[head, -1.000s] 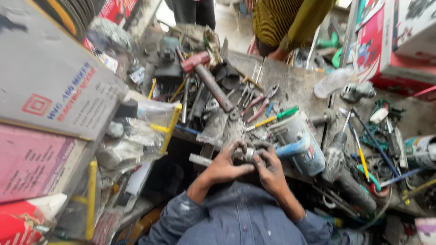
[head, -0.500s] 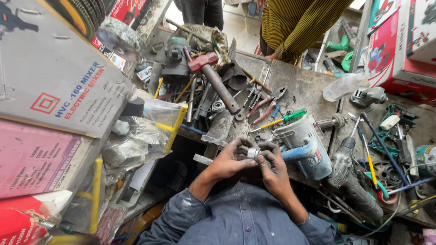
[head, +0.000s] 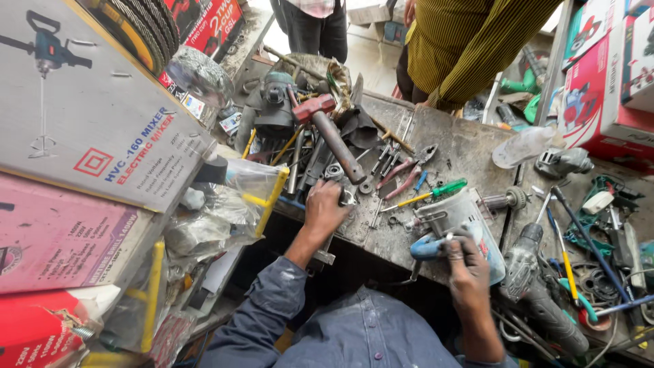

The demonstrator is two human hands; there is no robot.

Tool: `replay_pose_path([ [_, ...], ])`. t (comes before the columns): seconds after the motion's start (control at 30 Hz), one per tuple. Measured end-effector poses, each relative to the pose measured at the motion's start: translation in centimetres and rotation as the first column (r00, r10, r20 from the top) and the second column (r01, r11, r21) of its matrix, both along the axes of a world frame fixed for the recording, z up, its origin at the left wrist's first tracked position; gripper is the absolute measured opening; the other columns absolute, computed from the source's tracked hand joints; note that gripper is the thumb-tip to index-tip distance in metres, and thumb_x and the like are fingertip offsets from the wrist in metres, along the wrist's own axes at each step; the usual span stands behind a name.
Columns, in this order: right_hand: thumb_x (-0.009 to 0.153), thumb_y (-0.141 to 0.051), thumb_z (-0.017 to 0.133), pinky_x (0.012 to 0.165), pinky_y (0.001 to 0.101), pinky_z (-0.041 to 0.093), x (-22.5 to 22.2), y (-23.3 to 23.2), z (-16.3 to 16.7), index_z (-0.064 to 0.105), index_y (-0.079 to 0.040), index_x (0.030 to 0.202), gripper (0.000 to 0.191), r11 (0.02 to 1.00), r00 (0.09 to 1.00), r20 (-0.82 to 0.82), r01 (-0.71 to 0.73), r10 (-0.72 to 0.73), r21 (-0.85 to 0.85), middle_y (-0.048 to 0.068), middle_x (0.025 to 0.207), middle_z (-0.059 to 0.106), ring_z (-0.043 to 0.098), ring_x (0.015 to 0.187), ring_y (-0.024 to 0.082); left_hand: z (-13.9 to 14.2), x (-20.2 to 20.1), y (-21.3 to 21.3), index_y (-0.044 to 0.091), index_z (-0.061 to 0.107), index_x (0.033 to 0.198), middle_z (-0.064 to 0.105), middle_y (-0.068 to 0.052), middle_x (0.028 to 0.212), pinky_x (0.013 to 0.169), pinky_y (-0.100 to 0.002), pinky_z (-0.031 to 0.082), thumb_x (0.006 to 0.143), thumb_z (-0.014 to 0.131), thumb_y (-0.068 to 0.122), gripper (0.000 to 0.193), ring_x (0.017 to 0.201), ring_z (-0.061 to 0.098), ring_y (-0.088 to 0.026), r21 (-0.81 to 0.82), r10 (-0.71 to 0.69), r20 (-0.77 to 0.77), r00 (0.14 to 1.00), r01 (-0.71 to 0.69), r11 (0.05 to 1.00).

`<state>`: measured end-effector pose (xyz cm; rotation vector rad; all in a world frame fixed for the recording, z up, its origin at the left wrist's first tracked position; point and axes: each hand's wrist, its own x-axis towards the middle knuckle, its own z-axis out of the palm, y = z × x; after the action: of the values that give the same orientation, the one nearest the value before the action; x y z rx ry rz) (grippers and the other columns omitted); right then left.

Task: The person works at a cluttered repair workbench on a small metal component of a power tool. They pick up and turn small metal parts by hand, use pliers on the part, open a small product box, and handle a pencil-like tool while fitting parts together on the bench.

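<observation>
Left hand (head: 325,208) closed over small metal part near counter's (head: 470,146) front edge, right hand (head: 466,262) pinching blue-handled power tool (head: 456,228), likely steadying it at front edge.

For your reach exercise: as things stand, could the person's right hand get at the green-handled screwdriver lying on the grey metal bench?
Probably yes. The right hand rests at the blue-handled power tool, and the green-handled screwdriver lies just beyond it, uncovered on the grey metal bench.
</observation>
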<state>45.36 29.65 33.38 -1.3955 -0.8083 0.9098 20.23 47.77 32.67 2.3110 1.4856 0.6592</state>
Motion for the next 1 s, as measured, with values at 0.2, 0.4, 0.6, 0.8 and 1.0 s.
replay_pose_path([
  [0.2,0.112,-0.013,0.054,0.083,0.0250,0.048,6.0,-2.9,-0.7,0.067,0.001,0.109,0.019,0.990,0.947,0.291,0.127,-0.138,0.054,0.005,0.121,0.062,0.059,0.093,0.011,0.1,-0.7,-0.4,0.003,0.071,0.092,0.069,-0.013,0.102,0.090,-0.045,0.052,0.068,0.089,0.030,0.040,0.102,0.064,-0.032,-0.074,0.035,0.063,0.997,-0.030,0.997],
  [0.4,0.115,-0.017,0.065,0.097,0.0369,0.048,15.5,-4.0,-8.0,0.070,0.006,0.109,0.024,0.955,0.688,0.689,0.297,-0.229,0.021,0.018,0.116,0.064,0.061,0.108,0.027,2.7,0.4,1.9,0.006,0.048,0.128,0.066,-0.018,0.116,0.090,-0.045,0.053,0.082,0.088,0.042,0.070,0.102,0.067,-0.032,-0.197,0.287,0.296,0.911,-0.235,0.952],
  [0.6,0.108,-0.024,0.069,0.099,0.0476,0.049,21.2,-3.6,-15.8,0.072,0.002,0.109,0.026,0.934,0.485,0.862,0.355,-0.145,-0.042,0.025,0.116,0.063,0.062,0.107,0.041,0.6,4.0,6.6,0.010,0.025,0.143,0.057,-0.026,0.124,0.093,-0.048,0.053,0.070,0.079,0.017,0.091,0.107,0.063,-0.038,-0.364,0.401,0.510,0.761,-0.232,0.902],
  [0.8,0.108,-0.025,0.071,0.099,0.0483,0.049,21.8,-3.5,-18.0,0.073,0.002,0.106,0.026,0.932,0.455,0.880,0.359,-0.137,-0.041,0.025,0.116,0.062,0.061,0.109,0.041,0.8,-0.7,7.9,0.012,0.029,0.139,0.059,-0.021,0.124,0.093,-0.043,0.053,0.068,0.074,0.008,0.084,0.108,0.066,-0.034,-0.343,0.355,0.480,0.802,-0.201,0.918],
  [1.0,0.109,-0.023,0.069,0.097,0.0487,0.050,21.6,-3.1,-17.4,0.073,0.002,0.108,0.026,0.929,0.490,0.862,0.364,-0.131,-0.066,0.025,0.116,0.062,0.061,0.107,0.041,2.8,-3.3,8.3,0.010,0.036,0.136,0.065,-0.028,0.121,0.094,-0.048,0.051,0.065,0.078,0.006,0.083,0.112,0.064,-0.047,-0.225,0.296,0.303,0.906,-0.234,0.946],
])
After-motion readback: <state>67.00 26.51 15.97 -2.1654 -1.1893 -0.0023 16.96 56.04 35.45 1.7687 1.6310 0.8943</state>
